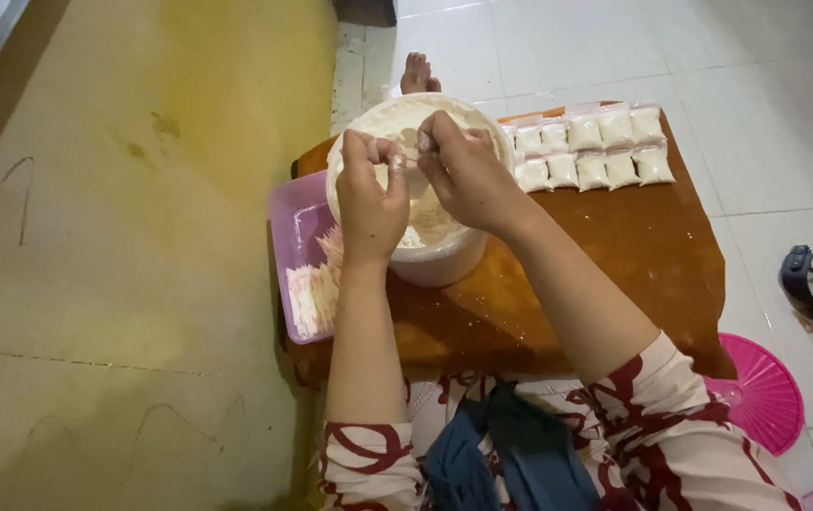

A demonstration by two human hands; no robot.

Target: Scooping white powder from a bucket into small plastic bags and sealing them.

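My left hand (369,194) and my right hand (464,168) meet above a round white tub (439,265) of white powder. Both hands pinch a small clear plastic bag (403,156) between their fingertips, just over the tub's opening. The tub stands on a low brown wooden table (633,246). Behind the tub, two rows of small filled packets (592,155) of white powder lie on the table's far right part.
A pink plastic box (304,255) with several thin white strips sits at the table's left edge. A pink hand fan (766,397) lies on the white tiled floor at right, near a dark strap (808,284). A bare foot (418,74) shows beyond the tub.
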